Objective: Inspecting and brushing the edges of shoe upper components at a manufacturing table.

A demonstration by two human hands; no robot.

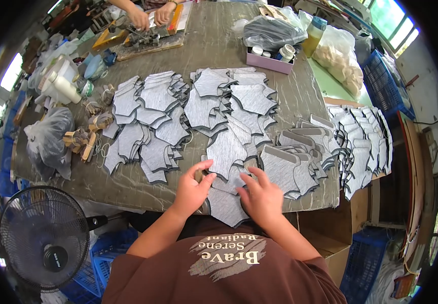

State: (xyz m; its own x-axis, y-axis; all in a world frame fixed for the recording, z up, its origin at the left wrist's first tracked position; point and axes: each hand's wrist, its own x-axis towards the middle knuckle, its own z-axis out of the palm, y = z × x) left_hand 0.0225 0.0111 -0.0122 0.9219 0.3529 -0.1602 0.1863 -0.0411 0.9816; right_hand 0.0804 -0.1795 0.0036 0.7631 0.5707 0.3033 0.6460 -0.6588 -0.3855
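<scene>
Grey fabric pieces with dark edges and notched outlines lie in overlapping stacks on the table. My left hand (192, 188) is at the left edge of the nearest middle stack (226, 152), thumb and index finger apart beside that edge. My right hand (262, 196) is over the right side of the same stack, its fingers spread and touching or just above the fabric. Between my hands, one grey piece (226, 206) reaches over the table's front edge. Close to my right hand lies a stack of pieces with darker grey strips (287, 169).
More grey stacks (153, 129) spread to the left, and others (363, 144) to the right. Farther back are a lilac box (269, 62) of bottles and another person's hands (148, 17) at a metal device. Left stand a plastic bag (50, 144) and a black fan (44, 238).
</scene>
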